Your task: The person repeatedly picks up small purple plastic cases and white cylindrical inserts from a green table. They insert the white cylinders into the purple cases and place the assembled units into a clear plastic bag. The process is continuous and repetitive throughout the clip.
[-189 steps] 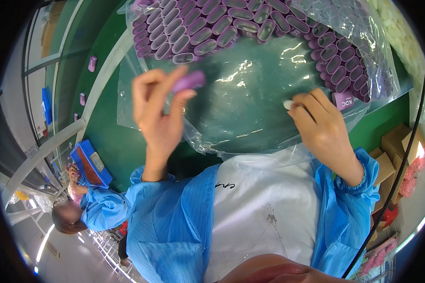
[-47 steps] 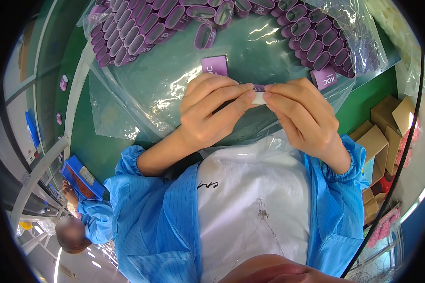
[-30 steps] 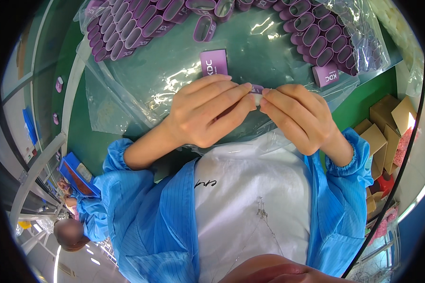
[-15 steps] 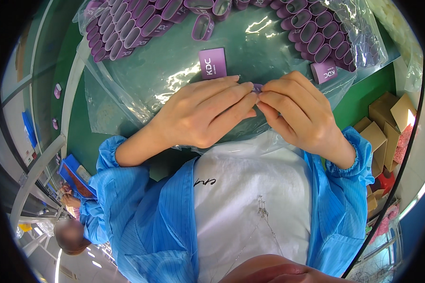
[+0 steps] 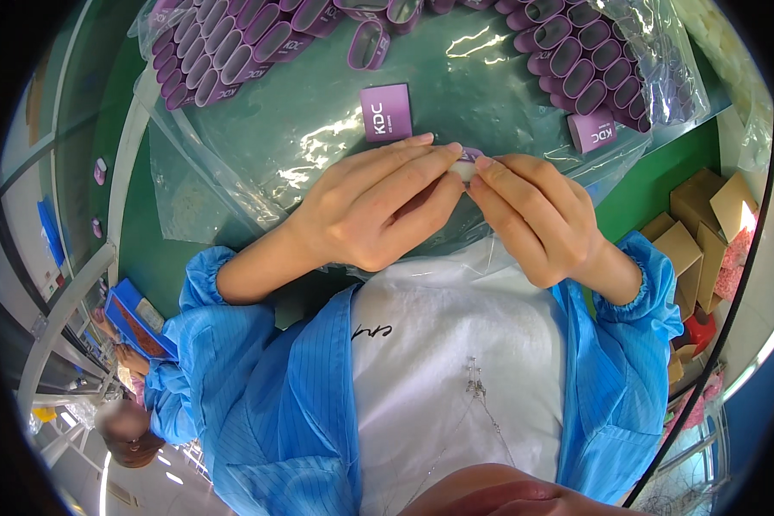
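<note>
Between my fingertips, in front of my chest, is a small purple shell [image 5: 469, 156] with a whitish part on its near side. My left hand [image 5: 374, 206] pinches it from the left and hides most of it. From the other side, the fingers and thumb of my right hand [image 5: 546, 215] close on its right end. A purple shell with white print [image 5: 387, 113] lies flat just beyond my left fingertips. Another single purple shell [image 5: 368, 46] rests farther off, its oval opening showing.
Open-ended purple oval shells are stacked at the far left [image 5: 224, 53] and far right [image 5: 595, 57]. Clear plastic film [image 5: 206, 193] covers the green table. Cardboard boxes [image 5: 697, 224] stand at the right. A co-worker in blue sits at the left near a blue tray [image 5: 138, 318].
My right hand has shifted slightly down and its fingers have straightened. A whitish part of the held shell now shows between my fingertips. The stacks have not moved.
</note>
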The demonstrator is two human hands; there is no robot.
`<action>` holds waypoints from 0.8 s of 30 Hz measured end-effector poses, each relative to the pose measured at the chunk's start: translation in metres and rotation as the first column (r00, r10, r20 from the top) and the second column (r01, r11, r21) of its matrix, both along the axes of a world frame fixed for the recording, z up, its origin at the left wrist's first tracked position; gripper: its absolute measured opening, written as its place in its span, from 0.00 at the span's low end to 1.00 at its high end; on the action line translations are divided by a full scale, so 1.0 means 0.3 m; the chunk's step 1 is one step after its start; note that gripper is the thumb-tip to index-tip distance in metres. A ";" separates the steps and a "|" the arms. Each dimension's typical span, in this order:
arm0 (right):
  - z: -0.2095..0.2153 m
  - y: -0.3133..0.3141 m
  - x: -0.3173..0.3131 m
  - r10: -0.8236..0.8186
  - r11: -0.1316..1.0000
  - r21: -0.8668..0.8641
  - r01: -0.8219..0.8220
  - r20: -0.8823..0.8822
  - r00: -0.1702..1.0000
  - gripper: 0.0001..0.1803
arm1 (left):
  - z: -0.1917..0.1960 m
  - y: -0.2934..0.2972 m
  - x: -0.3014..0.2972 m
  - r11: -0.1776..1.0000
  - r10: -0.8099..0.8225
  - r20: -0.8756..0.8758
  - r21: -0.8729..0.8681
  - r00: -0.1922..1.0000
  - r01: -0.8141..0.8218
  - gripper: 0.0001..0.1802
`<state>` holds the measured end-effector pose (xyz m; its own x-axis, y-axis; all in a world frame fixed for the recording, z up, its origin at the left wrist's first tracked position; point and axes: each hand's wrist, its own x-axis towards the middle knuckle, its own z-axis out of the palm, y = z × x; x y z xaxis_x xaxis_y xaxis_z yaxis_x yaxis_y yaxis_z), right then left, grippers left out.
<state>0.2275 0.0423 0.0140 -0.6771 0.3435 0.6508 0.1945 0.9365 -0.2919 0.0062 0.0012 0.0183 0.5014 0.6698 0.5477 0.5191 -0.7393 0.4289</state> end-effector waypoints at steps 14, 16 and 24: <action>-0.014 0.030 0.018 0.061 0.997 -0.038 -0.062 -0.030 0.998 0.11 | 0.009 0.030 0.009 0.999 -0.036 -0.024 -0.028 0.999 0.035 0.14; 0.009 0.037 0.026 0.103 0.987 -0.119 -0.107 -0.041 0.994 0.13 | 0.043 0.018 -0.008 0.993 -0.071 -0.026 -0.093 0.997 0.068 0.14; 0.117 0.437 0.266 -0.623 0.780 -0.063 0.623 0.013 0.782 0.16 | 0.250 0.078 -0.514 0.678 0.734 0.108 -0.045 0.671 -0.734 0.17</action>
<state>0.3073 0.1733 0.0491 -0.2969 0.7272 0.6189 0.7268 0.5925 -0.3474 -0.1479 0.0246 0.0933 -0.2132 0.7947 0.5683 0.8455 -0.1414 0.5150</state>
